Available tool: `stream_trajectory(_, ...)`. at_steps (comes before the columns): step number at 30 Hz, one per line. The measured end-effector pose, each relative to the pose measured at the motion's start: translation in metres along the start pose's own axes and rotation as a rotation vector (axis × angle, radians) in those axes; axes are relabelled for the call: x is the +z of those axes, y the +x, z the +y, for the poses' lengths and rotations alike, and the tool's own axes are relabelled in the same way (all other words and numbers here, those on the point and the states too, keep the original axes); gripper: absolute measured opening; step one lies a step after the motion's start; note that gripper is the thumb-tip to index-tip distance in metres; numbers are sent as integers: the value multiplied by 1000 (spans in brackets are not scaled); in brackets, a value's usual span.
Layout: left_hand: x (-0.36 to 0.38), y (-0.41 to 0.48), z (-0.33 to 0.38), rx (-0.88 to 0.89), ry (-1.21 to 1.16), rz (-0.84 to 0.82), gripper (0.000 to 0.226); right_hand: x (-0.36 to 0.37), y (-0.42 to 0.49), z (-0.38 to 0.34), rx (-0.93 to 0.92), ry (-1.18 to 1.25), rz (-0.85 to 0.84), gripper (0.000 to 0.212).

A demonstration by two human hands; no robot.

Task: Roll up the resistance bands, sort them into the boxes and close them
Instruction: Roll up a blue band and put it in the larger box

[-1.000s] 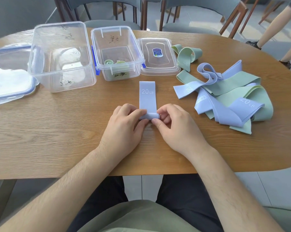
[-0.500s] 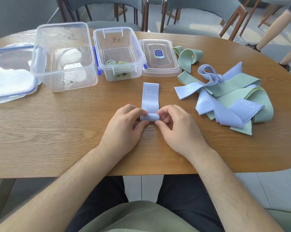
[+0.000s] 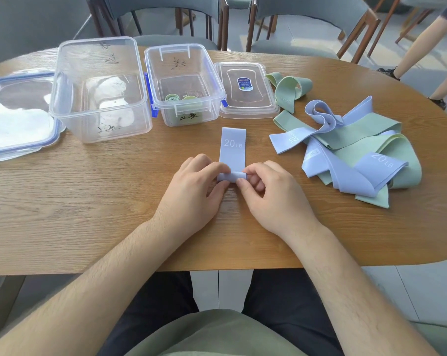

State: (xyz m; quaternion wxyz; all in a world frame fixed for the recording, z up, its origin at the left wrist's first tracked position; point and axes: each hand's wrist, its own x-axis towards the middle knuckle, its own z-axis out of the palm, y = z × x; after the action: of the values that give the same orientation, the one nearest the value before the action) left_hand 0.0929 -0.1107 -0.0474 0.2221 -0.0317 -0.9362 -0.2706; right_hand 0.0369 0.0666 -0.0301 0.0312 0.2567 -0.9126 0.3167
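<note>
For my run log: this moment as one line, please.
blue 20 LB band: near end rolled, rest flat | left hand: pinches roll | right hand: pinches roll | small box: open, green rolls inside

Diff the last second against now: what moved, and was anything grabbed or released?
The left hand and right hand kept pinching the ends of the roll on the lilac band and turned it slightly farther up the flat strip, toward the 20 LB print. The roll looks a little thicker. Nothing was grabbed or released. The large box, small box and pile of loose bands stayed put.
</note>
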Motion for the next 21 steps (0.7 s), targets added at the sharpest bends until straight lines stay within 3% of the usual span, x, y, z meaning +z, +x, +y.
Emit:
stream_trajectory(11, 7, 15, -9, 65, 19, 19, 19, 5, 5, 4, -40, -27, 56, 17)
stream_trajectory(21, 6, 16, -10, -13, -2, -10, 18, 12, 8, 9, -49, -46, 111, 21)
